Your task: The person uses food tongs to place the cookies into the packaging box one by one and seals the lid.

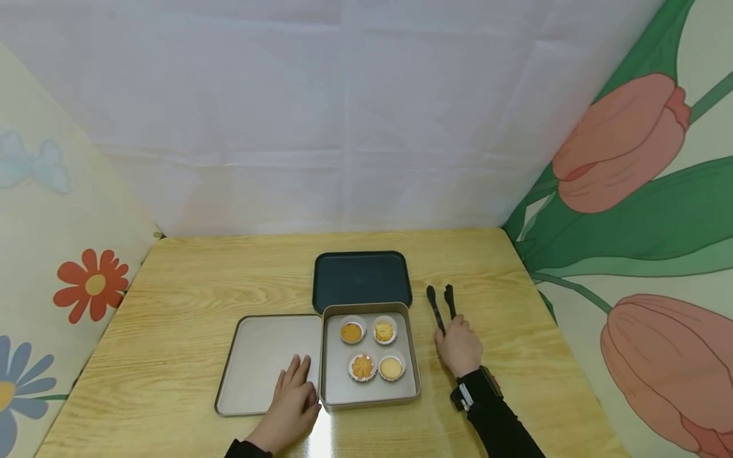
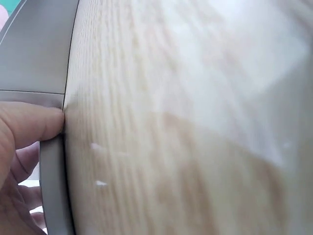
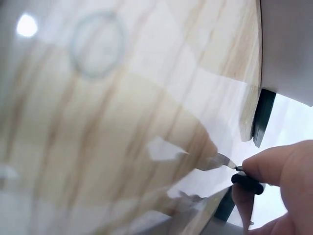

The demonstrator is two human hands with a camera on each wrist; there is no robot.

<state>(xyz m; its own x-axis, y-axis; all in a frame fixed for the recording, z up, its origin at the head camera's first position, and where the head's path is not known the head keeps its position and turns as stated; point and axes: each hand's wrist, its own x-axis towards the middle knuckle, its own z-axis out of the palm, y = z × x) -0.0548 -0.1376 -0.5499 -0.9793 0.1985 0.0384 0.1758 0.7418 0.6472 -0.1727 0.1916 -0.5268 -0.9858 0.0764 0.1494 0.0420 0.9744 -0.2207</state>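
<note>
My right hand [image 1: 460, 346] holds a pair of black tongs [image 1: 436, 310] by the near end, their two arms spread and pointing away; in the right wrist view thumb and finger pinch the black end [image 3: 248, 183]. My left hand [image 1: 291, 406] lies over the near right corner of a shallow metal tray [image 1: 247, 362], fingers straight. In the left wrist view its thumb [image 2: 34, 122] touches the rim where tray and square metal tin meet. Inside the tin [image 1: 415, 381] sit several small pastries in paper cups, among them an orange tart [image 1: 362, 366] and a pale yellow one [image 1: 391, 367].
A dark blue-green tray [image 1: 362, 277] lies behind the tin, at its back edge. Everything stands on a wood-grain table [image 1: 189, 286]. White sheeting [image 1: 343, 114] hangs at the back, and flower-printed panels [image 1: 641, 254] flank both sides.
</note>
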